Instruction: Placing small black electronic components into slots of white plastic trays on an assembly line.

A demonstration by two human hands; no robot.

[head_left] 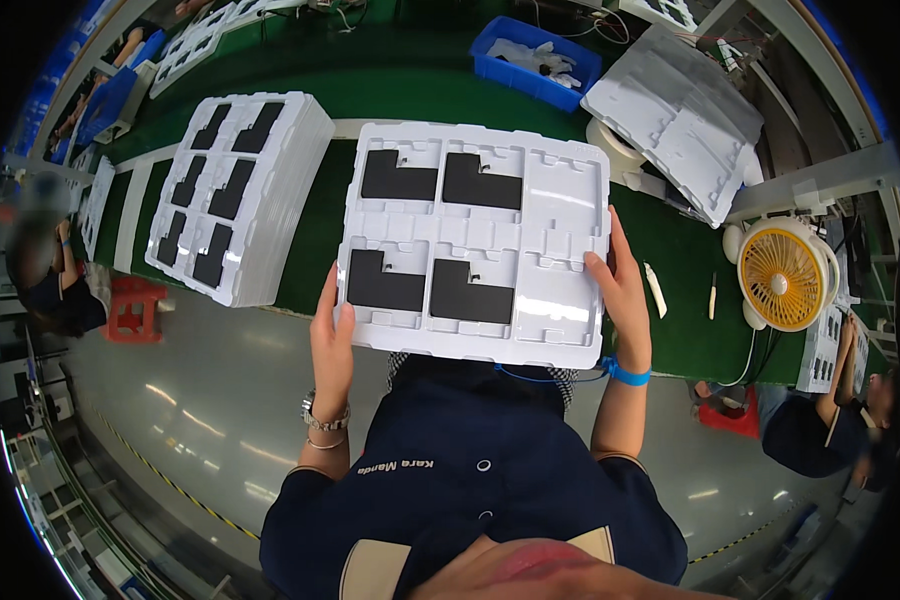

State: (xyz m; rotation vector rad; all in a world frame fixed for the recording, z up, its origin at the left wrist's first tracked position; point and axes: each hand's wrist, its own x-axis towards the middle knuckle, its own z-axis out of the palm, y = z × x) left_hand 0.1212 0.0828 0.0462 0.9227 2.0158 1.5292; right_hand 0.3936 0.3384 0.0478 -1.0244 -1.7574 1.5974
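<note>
A white moulded plastic tray (475,345) is held between my two hands over the front edge of the bench. My left hand (331,335) grips its left side, with the thumb along the rim. On the opposite side, my right hand (625,295) clasps the edge, its thumb resting on top and the fingers partly hidden. Several flat black L-shaped parts (385,285), each with a small piece at its notch, lie in the left and middle pockets. Bare white plastic shows in the right-hand pockets (560,300).
A tall stack of similar trays (295,200) stands left on the green bench (390,60). Behind are a blue bin (520,78) and tilted white trays (670,125). To the right lie a white tube (655,290), a slim tool (712,297) and a yellow fan (782,275). Co-workers sit on both sides.
</note>
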